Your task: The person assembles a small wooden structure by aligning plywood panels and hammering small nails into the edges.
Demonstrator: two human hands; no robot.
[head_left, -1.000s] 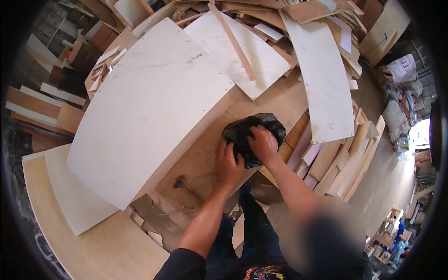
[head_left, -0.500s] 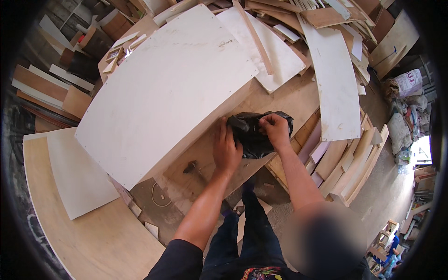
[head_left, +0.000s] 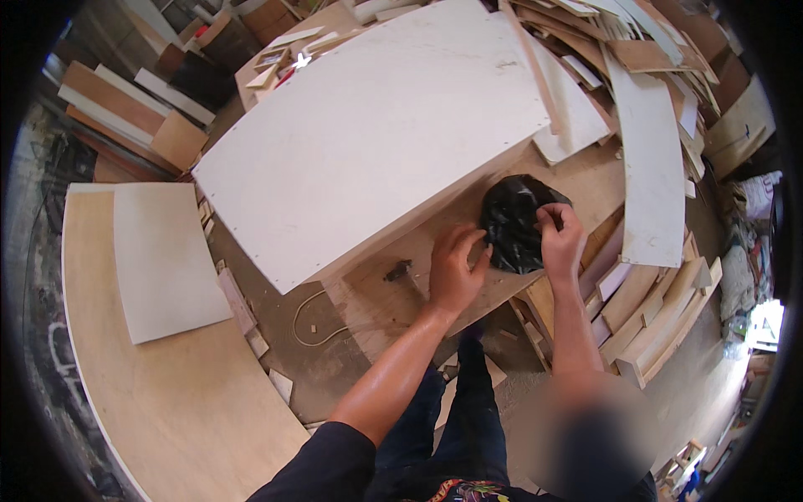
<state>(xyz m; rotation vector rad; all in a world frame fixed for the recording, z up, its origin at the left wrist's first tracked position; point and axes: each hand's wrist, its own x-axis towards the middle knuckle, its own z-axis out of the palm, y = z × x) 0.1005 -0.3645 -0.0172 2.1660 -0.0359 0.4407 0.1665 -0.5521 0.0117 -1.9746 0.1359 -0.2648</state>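
Observation:
A black plastic bag (head_left: 512, 219) sits on the wooden bench top (head_left: 577, 171), crumpled and bunched up. My left hand (head_left: 457, 269) is at its left edge, fingers curved and apart from the thumb, with nothing plainly held. Over the right side of the bag is my right hand (head_left: 562, 234), its thumb and fingertips pinched together. Whatever lies between those fingertips is too small to make out. Folds of plastic hide the bag's contents. Just beyond the bag stands a large white panelled box (head_left: 368, 134) with small fastener dots along its edges.
A dark tool (head_left: 398, 270) lies on the bench left of my left hand. A white board (head_left: 648, 167) and stacked offcuts (head_left: 569, 38) fill the right and far side. Curved wood pieces (head_left: 661, 322) lean at right. A plywood sheet (head_left: 167, 402) and a cable (head_left: 305, 322) are at left.
The view has shifted, so the scene sits further right. My left hand has drawn back from the bag and its fingers have curled; a dark block-like shape beside it no longer shows. The right stays pinched.

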